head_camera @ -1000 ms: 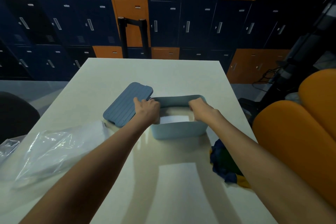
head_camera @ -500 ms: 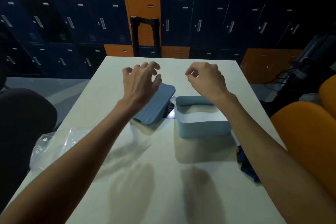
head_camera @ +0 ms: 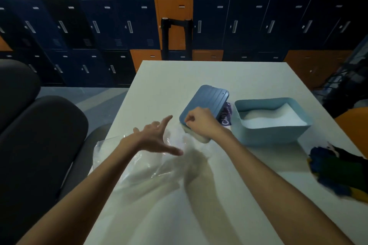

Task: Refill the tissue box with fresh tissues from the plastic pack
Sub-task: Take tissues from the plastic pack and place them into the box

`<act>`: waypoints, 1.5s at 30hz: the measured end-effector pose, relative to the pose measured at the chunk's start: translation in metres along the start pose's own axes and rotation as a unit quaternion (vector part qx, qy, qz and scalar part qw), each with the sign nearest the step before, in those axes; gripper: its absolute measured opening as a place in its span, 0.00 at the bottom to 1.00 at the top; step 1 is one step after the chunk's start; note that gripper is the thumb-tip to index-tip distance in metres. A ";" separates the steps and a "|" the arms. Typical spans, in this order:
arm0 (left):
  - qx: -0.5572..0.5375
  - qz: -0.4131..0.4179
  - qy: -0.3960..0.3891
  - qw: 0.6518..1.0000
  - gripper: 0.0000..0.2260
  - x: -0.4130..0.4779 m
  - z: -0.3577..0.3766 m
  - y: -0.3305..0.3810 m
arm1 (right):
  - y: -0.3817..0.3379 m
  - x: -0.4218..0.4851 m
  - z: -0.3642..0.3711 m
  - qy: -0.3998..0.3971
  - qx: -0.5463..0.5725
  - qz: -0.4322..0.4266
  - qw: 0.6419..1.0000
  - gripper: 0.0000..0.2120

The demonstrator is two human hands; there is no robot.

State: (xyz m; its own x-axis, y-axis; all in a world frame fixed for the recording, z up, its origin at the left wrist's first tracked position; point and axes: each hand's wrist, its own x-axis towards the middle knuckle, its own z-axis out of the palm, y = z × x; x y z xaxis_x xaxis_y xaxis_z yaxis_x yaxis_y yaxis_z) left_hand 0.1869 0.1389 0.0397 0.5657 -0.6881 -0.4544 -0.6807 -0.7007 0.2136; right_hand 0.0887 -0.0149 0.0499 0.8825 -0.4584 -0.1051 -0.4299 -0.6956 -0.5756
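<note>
hardly clear: grip of right hand (head_camera: pixel 201 123) (at lid (head_camera: pixel 208 99))

You can read only one scrap of print: white letters, roughly "Cle", on the purple wrapper (head_camera: pixel 226 119) poking out from under the blue lid (head_camera: pixel 205 99). The label plates on the lockers (head_camera: pixel 127 26) are too blurred to read.

Filled tissue box (head_camera: pixel 278 135), left hand (head_camera: pixel 153 137) spread above plastic pack (head_camera: pixel 151 165), right hand (head_camera: pixel 201 123) curled at lid (head_camera: pixel 207 101), perhaps pinching plastic
</note>
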 end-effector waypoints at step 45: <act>-0.048 0.056 0.109 0.991 0.59 0.005 0.057 -0.026 | 0.014 -0.019 0.001 0.000 0.325 0.239 0.915 0.14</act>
State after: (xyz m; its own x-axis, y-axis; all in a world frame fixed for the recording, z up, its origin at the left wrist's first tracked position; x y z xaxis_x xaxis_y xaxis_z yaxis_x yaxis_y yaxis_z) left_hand 0.1810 0.1648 -0.0171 0.5826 -0.7801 -0.2283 -0.7034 -0.6246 0.3392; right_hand 0.0661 -0.0156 0.0432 0.6229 -0.6251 -0.4704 -0.5628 0.0597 -0.8244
